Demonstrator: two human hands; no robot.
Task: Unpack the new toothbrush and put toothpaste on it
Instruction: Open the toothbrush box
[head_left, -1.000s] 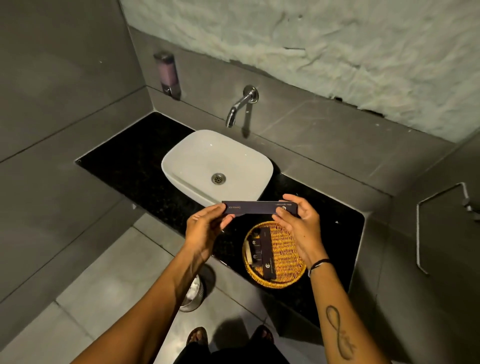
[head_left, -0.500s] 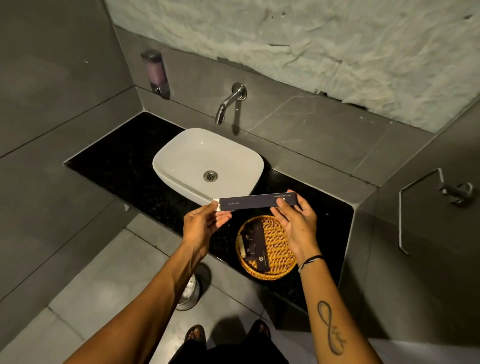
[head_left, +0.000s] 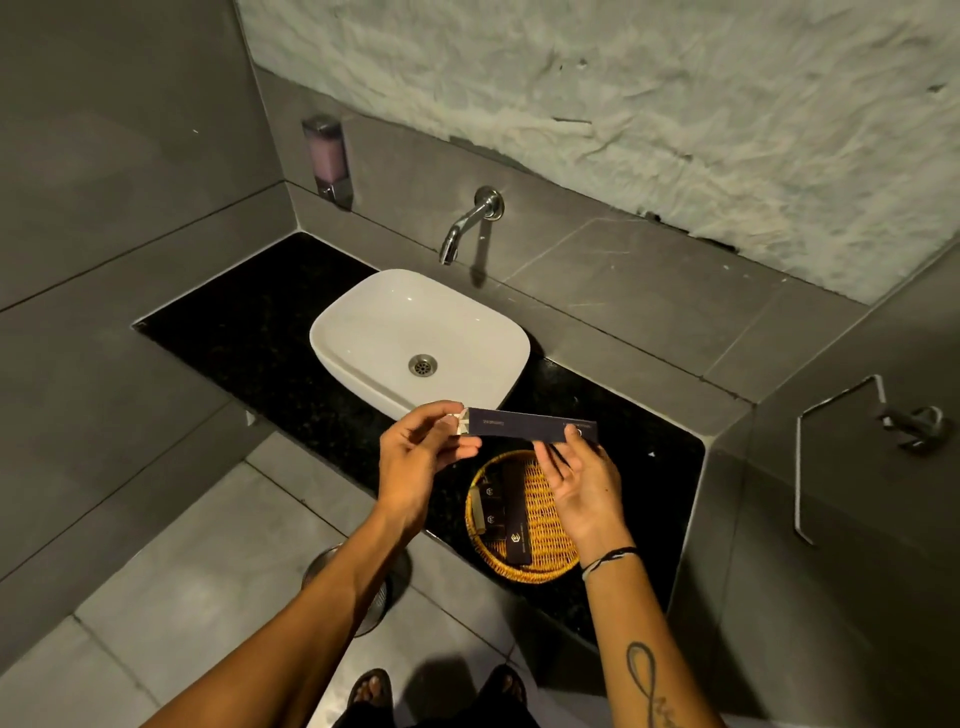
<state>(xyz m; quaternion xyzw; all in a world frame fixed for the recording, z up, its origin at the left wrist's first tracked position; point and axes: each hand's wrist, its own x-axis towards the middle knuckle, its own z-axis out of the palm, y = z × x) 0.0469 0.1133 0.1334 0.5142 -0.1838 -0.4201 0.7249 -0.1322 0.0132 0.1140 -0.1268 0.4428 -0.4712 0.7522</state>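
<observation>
A long dark blue toothbrush box is held level between both hands, above the counter's front edge. My left hand pinches the box's left end, where a pale flap stands open. My right hand grips the right end with thumb and fingertips, palm turned up. Below the box sits a round wicker basket holding other dark blue boxes. No toothbrush or toothpaste tube is visible outside the packaging.
A white basin stands on the black counter under a wall tap. A soap dispenser hangs at the far left. A metal rail is on the right wall. A steel bin sits on the floor.
The flap at the box's left end has come open under my left fingers. My right hand has turned palm up at the right end. The camera view shifted slightly.
</observation>
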